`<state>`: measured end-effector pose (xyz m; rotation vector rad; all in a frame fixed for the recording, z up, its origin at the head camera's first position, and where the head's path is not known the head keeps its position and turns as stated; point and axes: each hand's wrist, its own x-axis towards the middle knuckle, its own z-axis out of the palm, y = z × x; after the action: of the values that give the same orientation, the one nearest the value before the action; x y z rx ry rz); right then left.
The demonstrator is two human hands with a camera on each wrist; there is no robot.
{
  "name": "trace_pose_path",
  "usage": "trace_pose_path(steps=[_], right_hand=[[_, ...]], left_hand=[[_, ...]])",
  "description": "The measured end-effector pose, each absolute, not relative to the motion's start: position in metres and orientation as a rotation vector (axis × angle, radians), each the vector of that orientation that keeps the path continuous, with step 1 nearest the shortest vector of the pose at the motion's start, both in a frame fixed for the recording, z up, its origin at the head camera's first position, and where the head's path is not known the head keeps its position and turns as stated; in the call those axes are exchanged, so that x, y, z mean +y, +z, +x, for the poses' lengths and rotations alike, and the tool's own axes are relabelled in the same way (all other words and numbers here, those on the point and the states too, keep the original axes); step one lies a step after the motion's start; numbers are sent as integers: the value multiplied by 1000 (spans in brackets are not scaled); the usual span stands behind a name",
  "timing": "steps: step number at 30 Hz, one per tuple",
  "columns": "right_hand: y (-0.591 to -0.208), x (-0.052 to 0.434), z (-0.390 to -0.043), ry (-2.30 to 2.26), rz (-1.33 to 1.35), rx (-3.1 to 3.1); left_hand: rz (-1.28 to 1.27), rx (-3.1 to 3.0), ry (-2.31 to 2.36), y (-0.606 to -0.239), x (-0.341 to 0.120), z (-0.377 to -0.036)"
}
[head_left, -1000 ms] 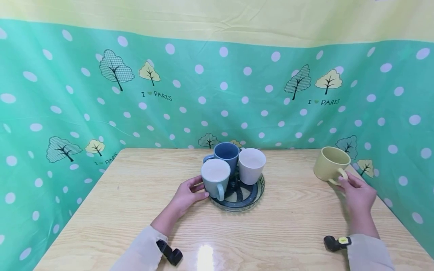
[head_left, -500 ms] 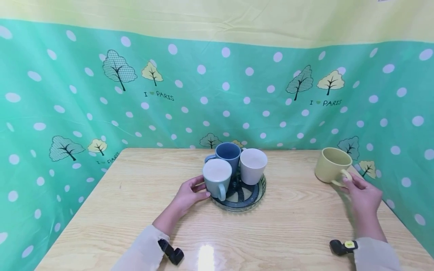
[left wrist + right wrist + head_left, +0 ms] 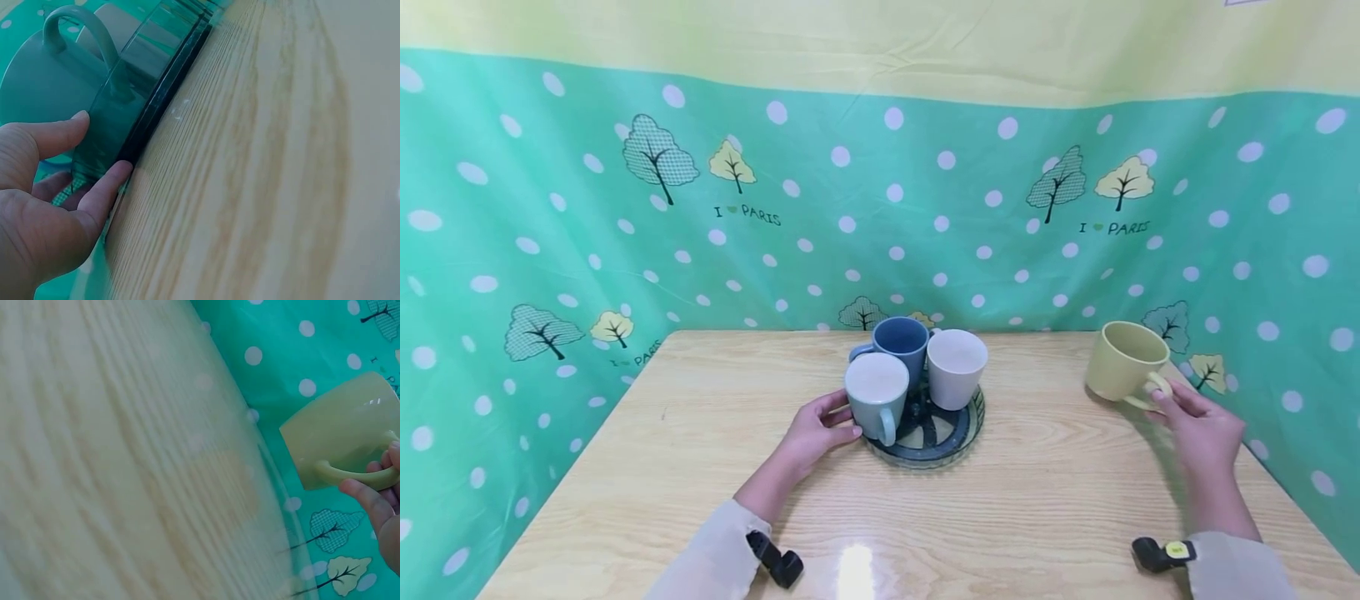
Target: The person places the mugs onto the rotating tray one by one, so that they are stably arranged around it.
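My right hand (image 3: 1198,433) pinches the handle of a yellow mug (image 3: 1118,371) at the table's right; in the right wrist view the mug (image 3: 344,431) hangs upright-ish off the table surface. Left of centre, my left hand (image 3: 812,432) touches the side of a round clear tray (image 3: 951,454) with a dark spoked base. In the left wrist view, thumb and fingers of that hand (image 3: 56,187) lie against the tray's wall and lower edge. Three mugs stand on the tray: light blue (image 3: 876,400) beside my left hand, dark blue (image 3: 906,346) behind, white (image 3: 957,371) to the right.
The wooden table (image 3: 1030,508) ends at a green dotted curtain (image 3: 940,192) at the back and both sides. A black wrist camera (image 3: 775,560) sits on the left sleeve, another (image 3: 1161,554) on the right.
The yellow mug has risen slightly and shifted a little to the left with my right hand. My left hand, the tray and its three mugs keep their places.
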<state>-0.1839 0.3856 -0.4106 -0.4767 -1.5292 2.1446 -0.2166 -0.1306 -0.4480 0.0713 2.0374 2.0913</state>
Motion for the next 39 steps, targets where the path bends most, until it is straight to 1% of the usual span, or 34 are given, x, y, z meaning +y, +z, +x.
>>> trace_pose_path(steps=[13,29,39], right_hand=[[-403,376,-167,2176,-325,-1589],[-392,352,-158,2215,-95,-1503],[-383,337,-153,2145,-46,-1633]], left_hand=[[78,2019,2086,-450,-129,-217],[88,2039,2090,-449,-131,-215],[84,2027,2106,-447,-131,-214]])
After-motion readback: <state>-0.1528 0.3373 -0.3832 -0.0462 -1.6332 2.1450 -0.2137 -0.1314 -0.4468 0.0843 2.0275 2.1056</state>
